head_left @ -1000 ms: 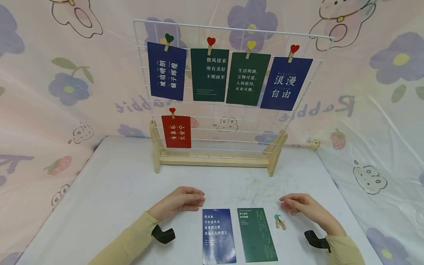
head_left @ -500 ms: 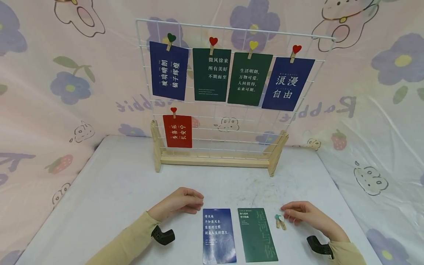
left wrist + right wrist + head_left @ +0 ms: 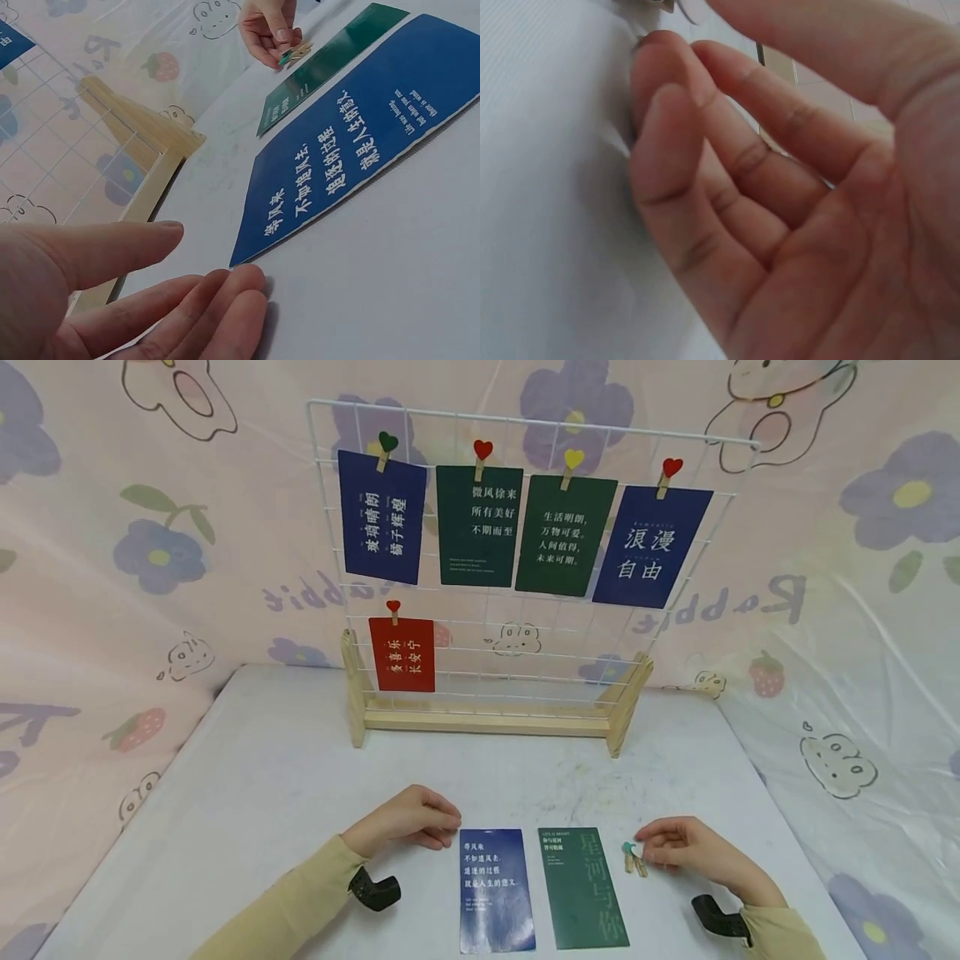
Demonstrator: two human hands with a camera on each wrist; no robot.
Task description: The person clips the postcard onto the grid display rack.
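Note:
My left hand (image 3: 416,817) rests on the table beside a blue card (image 3: 497,893), fingers relaxed and empty. In the left wrist view its fingertips lie right by that card's (image 3: 352,135) corner, with the thumb apart from them. A green card (image 3: 583,889) lies to the right of the blue one. My right hand (image 3: 686,852) has its loosely bent fingers and thumb at two small wooden clothespins (image 3: 635,860), one topped with a teal heart, one with a whitish heart. In the right wrist view, the thumb stands apart from the fingers and a clothespin (image 3: 664,4) shows only at the top edge.
Behind stands a white wire grid (image 3: 525,647) on a wooden base (image 3: 487,722). Blue and green cards hang in its top row from heart clothespins. A red card (image 3: 402,656) hangs lower left. A patterned cloth (image 3: 810,635) surrounds the white table (image 3: 247,802).
My right hand has moved down toward me and up to the clothespins. My left hand has barely moved; the cards stay where they were.

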